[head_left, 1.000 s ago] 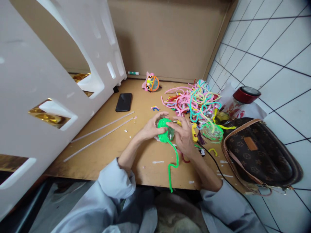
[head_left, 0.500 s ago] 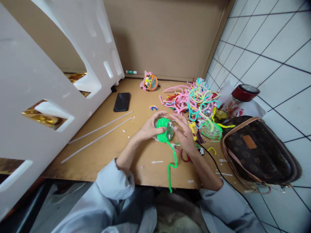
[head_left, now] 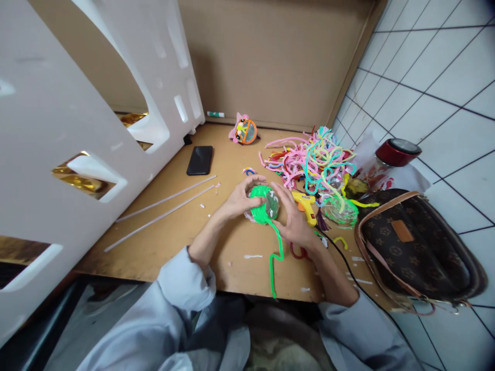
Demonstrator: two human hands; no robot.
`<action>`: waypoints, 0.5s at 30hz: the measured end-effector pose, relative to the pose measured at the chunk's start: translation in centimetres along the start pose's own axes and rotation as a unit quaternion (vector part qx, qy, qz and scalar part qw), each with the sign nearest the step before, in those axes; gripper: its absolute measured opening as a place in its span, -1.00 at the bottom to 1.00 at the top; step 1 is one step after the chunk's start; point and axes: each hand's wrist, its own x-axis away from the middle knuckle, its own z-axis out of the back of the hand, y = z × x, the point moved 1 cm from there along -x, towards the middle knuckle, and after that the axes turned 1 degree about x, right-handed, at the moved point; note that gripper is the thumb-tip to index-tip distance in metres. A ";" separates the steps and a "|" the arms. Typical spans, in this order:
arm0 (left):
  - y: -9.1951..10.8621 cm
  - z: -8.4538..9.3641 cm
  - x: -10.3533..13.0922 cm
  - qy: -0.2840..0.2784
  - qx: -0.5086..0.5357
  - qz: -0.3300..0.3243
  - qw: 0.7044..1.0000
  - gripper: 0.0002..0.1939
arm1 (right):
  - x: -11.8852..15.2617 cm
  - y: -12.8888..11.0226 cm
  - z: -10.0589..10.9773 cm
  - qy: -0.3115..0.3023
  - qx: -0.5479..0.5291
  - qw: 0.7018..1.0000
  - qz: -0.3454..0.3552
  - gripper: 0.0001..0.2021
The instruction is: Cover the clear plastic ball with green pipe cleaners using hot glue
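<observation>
A round clear object partly wrapped in bright green fuzzy stem [head_left: 260,205] is between my hands above the table, its loose end hanging down toward the table's front edge. My left hand [head_left: 240,200] is closed round its left side, with the thumb across the green wrap. On the other side, my right hand [head_left: 292,215] has its fingers apart, curved beside the clear, white-flecked part; the thumb is near where the loose stem leaves the wrap. A yellow glue gun [head_left: 306,206] lies just right of my right hand, its black cord running toward the front.
Colourful fuzzy stems [head_left: 309,159] are heaped behind, near a green-wrapped piece [head_left: 340,211]. A brown bag [head_left: 421,242] and red-lidded bottle [head_left: 396,153] stand right. A phone [head_left: 200,160], white sticks [head_left: 162,216], a pink-and-orange figure [head_left: 244,130] and a white plastic panel [head_left: 96,129] are left and behind.
My right hand has turned and lowered its thumb toward the base of the loose stem, uncovering more of the glue gun. The view has shifted slightly, moving the surroundings rightward.
</observation>
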 end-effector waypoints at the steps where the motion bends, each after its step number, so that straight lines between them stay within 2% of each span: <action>1: 0.0 0.0 0.0 -0.001 0.006 0.002 1.000 -0.41 | 0.1 0.2 -0.1 -0.012 -0.007 1.000 -0.002 -0.21; 6: 0.1 0.1 0.2 -0.011 0.019 -0.006 1.000 -0.45 | 0.2 0.1 -0.3 -0.014 -0.028 0.999 -0.031 -0.19; 11: -0.1 -0.2 0.6 -0.010 0.036 -0.001 0.999 -0.51 | 0.4 -0.4 -0.1 -0.007 -0.027 0.997 -0.070 -0.36; 15: 0.0 -0.5 0.9 -0.002 0.039 -0.001 0.999 -0.67 | 0.4 -0.4 0.0 -0.004 -0.015 0.997 -0.077 -0.42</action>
